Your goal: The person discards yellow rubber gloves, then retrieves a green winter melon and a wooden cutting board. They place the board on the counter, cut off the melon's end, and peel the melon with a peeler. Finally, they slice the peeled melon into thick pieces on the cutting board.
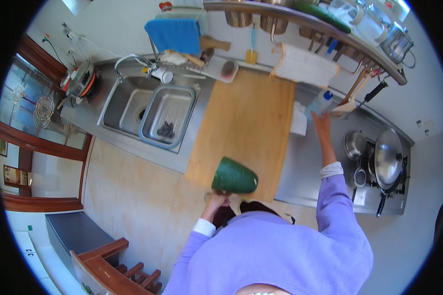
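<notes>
My left hand (220,200) holds a large piece of dark green winter melon (234,176) from below. The melon is over the near end of a wooden cutting board (249,110); whether it touches the board is unclear. My right hand (320,121) reaches across the steel counter. Its fingers overlap the lower end of a plastic bottle (318,103) with a blue cap, and I cannot tell whether they grip it. White paper towels (298,120) lie between the board and this hand.
Left of the board is a steel sink (127,99) with a rimmed draining basket (186,125) holding a dark clump. A lidded wok (388,158) and steel pots (355,144) are at the right. Overhead, a wall shelf (288,11) carries jugs and a cucumber (323,16).
</notes>
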The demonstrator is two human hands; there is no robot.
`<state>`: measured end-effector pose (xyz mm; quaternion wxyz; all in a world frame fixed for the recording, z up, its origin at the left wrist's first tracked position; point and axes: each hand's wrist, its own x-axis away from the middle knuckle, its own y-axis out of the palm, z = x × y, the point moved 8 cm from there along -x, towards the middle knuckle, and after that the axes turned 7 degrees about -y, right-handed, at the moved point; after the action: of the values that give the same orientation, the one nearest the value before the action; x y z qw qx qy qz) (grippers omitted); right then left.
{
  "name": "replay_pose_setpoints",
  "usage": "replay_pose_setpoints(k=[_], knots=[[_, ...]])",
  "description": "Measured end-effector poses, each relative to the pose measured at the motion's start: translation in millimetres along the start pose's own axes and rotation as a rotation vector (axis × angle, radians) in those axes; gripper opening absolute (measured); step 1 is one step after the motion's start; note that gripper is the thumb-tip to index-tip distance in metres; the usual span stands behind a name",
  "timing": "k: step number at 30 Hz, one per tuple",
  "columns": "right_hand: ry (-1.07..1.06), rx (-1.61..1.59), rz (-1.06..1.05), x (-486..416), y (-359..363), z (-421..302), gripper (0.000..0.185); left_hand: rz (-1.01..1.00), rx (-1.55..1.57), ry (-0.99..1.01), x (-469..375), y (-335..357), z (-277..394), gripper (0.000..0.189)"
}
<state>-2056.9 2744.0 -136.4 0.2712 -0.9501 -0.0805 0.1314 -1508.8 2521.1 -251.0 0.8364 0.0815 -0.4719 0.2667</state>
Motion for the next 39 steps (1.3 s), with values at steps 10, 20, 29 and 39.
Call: replay_pose_setpoints(k=[10, 20, 29, 39], knots=[[0.004, -0.198, -0.246, 181, 46, 33, 0.040, 0.553, -0.450, 0.839, 126, -71, 164, 0.088], [0.050, -0.178, -0.522, 267, 122, -119, 0.069, 0.062, -0.566, 1.052, 67, 20, 229, 0.088], [-0.520, 0.080, -0.348, 193, 52, -208, 0.059, 0.170, -0.665, 1.095, 93, 23, 189, 0.103], [-0.909, 1.178, 0.879, 139, -410, -524, 0.022, 0.227, -0.657, 1.212, 101, 16, 183, 0.105]])
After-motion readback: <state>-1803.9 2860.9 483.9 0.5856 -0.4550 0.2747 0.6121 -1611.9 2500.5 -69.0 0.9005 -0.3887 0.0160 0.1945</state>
